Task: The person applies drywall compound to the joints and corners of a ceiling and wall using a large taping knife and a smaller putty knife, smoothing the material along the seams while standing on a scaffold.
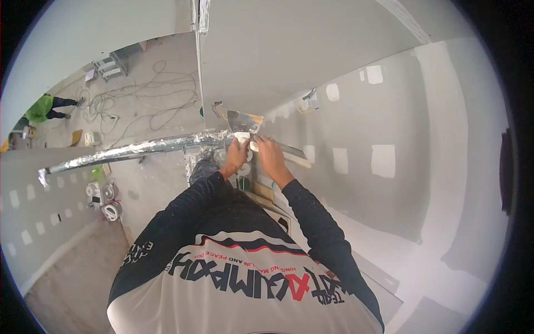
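Observation:
My left hand (236, 156) is closed, its thumb and fingers on a crumpled white piece (241, 136). Beside it, my right hand (270, 157) is curled closed at the base of a wide putty knife (243, 121); the knife's handle is hidden by the fingers. The metal blade points away from me, with smears on it. A small white bit shows at the right thumb. A long metal tube tool (150, 146), coated in white compound, stretches from the far left to just beside my left hand. Right of my right hand, a long flat blade or bar (295, 153) sticks out.
Grey plasterboard with white filled patches (383, 161) stands at the right. On the floor at left are tangled cables (111, 103), a step ladder (113, 67) and white-and-grey round-ended equipment (111, 210). A person in a green top (40, 109) is at the far left.

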Demonstrator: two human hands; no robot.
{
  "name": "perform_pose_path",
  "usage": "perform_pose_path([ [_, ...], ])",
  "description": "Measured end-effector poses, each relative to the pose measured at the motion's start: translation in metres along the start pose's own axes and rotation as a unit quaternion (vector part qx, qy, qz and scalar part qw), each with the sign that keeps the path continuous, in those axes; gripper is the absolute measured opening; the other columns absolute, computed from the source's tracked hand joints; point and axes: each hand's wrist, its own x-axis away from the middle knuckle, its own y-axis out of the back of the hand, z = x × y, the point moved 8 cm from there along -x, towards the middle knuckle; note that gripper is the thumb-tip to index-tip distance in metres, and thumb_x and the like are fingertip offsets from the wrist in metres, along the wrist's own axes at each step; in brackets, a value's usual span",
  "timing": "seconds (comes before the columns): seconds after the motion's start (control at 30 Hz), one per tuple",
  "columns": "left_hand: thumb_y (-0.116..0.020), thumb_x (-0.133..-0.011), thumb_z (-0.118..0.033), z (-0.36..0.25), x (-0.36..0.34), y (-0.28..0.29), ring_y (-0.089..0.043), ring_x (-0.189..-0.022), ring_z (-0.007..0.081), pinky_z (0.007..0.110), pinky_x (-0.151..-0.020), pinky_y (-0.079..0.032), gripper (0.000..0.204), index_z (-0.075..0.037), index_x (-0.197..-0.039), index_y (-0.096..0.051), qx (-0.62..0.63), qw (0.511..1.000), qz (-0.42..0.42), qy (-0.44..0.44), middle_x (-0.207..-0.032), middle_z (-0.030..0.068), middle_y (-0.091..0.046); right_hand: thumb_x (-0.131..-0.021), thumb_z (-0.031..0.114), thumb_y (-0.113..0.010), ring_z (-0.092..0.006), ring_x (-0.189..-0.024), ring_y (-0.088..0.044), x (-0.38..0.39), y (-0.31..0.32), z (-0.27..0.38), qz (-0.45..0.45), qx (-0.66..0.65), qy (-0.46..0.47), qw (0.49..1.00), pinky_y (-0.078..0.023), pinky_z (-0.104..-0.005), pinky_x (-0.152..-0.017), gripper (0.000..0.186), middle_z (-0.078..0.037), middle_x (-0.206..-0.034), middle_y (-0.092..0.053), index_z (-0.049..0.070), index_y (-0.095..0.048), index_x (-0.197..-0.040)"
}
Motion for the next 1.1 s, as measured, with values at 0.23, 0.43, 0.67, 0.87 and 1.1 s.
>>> perform_pose_path([
  [0.23, -0.058, -0.104, -0.022, 0.048, -0.035, 0.001, -0.059, -0.054, 0.0172, 0.034, -0.045, -0.047, 0.028, 0.003, -0.108, -0.046, -0.017, 0.96, -0.07, -0.272, -0.072, 0.0106, -0.06, -0.086, 0.006, -0.062, -0.0361, -0.099, -0.069, -0.009, -0.018, 0.027, 0.008, 0.069, -0.08, 0.994, -0.058, -0.0444, -0.082, 0.028, -0.019, -0.107, -0.069, -0.001, -0.064, -0.113],
  [0.43, -0.058, -0.103, -0.018, 0.042, -0.027, 0.009, -0.062, -0.058, 0.0243, 0.04, -0.052, -0.05, 0.024, 0.002, -0.108, -0.047, -0.113, 0.923, -0.116, -0.35, -0.073, 0.0115, -0.061, -0.087, 0.009, -0.062, -0.0317, -0.092, -0.07, -0.022, -0.02, 0.029, -0.017, 0.099, -0.061, 0.993, -0.059, -0.0406, -0.078, 0.033, -0.017, -0.104, -0.068, -0.004, -0.065, -0.117],
  [0.67, -0.058, -0.103, -0.019, 0.038, -0.024, 0.011, -0.06, -0.056, 0.0213, 0.038, -0.048, -0.048, 0.024, 0.002, -0.106, -0.046, -0.056, 0.992, -0.04, -0.105, -0.07, 0.0104, -0.059, -0.087, 0.006, -0.06, -0.0354, -0.105, -0.067, -0.018, -0.007, 0.019, 0.007, 0.093, 0.055, 0.994, -0.057, -0.0426, -0.088, 0.044, -0.02, -0.119, -0.066, -0.004, -0.061, -0.129],
  [0.87, -0.056, -0.102, -0.016, 0.042, -0.023, -0.002, -0.057, -0.059, 0.0177, 0.035, -0.048, -0.045, 0.019, -0.002, -0.105, -0.043, -0.029, 0.995, -0.005, -0.092, -0.074, 0.0089, -0.057, -0.088, 0.006, -0.059, -0.0357, -0.103, -0.068, -0.011, -0.02, 0.014, 0.062, 0.08, -0.038, 0.994, -0.058, -0.0426, -0.086, 0.043, -0.02, -0.119, -0.067, -0.004, -0.061, -0.13],
  [1.1, -0.051, -0.1, -0.011, 0.033, -0.016, -0.005, -0.064, -0.06, 0.0228, 0.038, -0.053, -0.05, 0.017, 0.004, -0.108, -0.05, -0.069, 0.996, -0.006, -0.048, -0.075, 0.0136, -0.064, -0.088, 0.004, -0.057, -0.0351, -0.099, -0.069, -0.023, -0.006, 0.002, -0.057, 0.05, -0.018, 0.997, -0.058, -0.044, -0.084, 0.042, -0.019, -0.112, -0.069, -0.003, -0.061, -0.13],
])
